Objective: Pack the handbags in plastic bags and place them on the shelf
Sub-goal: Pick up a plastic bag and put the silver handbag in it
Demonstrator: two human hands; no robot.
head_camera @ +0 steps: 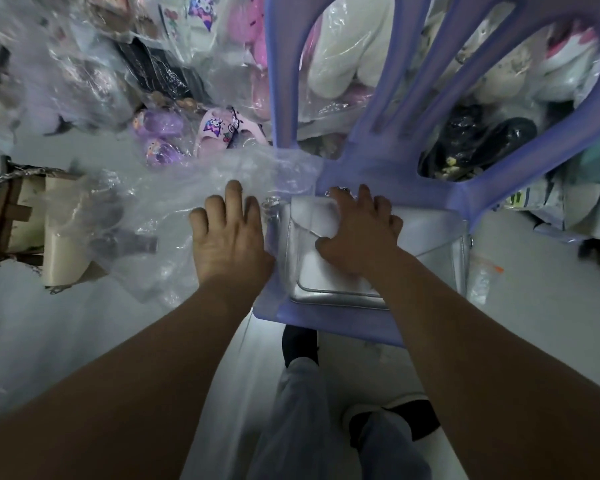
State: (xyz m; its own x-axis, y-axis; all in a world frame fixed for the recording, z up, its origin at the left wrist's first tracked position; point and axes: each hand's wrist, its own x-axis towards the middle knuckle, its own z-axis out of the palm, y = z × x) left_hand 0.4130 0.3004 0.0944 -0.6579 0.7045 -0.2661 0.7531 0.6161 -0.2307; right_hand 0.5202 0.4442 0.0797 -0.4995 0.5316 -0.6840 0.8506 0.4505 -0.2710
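— Forearms (447, 323) reach out over the legs (302, 393). Where's the handbag (312, 271)?
— Flat on the purple chair (326, 174) seat. The right hand (357, 233) curls over its far edge, thumb on the flap.
— And the left hand (229, 230)?
— Fingers straight and spread, pressing the clear plastic bag (174, 202) just beside it. I'd pin the mouth open, tuck the chain (269, 206) in first, then slide the handbag sideways.
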